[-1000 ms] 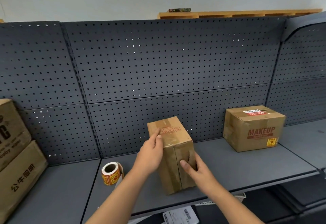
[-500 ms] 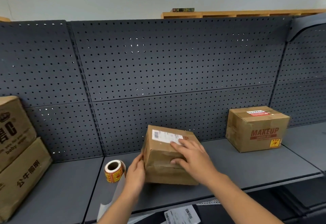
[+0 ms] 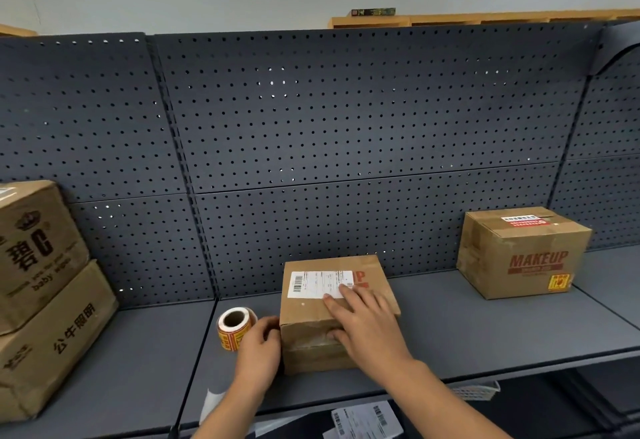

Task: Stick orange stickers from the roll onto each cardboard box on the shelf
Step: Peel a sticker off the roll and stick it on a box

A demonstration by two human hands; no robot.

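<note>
The person is getting the middle box point(image 3: 304, 312) ready for its sticker. The box is sitting on the shelf point(image 3: 450, 328) with a white label point(image 3: 317, 284) on top, and no orange sticker is showing on it.

The right hand point(image 3: 367, 328) is lying flat on top of the box, its grip spread apart and pressing down, holding nothing. The left hand point(image 3: 258, 352) is tucked against the left side of the box with bent fingers. It is too hard to tell if its grip is clamped on the box or only leaning on it.

The sticker roll point(image 3: 234, 328) is standing just left of the box, right beside the left grip, maybe touching it. Next, a hand is probably going to have to take the roll, peel one sticker off and press it onto the box.

The MAKEUP box point(image 3: 519, 251), well to the right of the middle box, is already wearing an orange sticker point(image 3: 558, 282).
</note>
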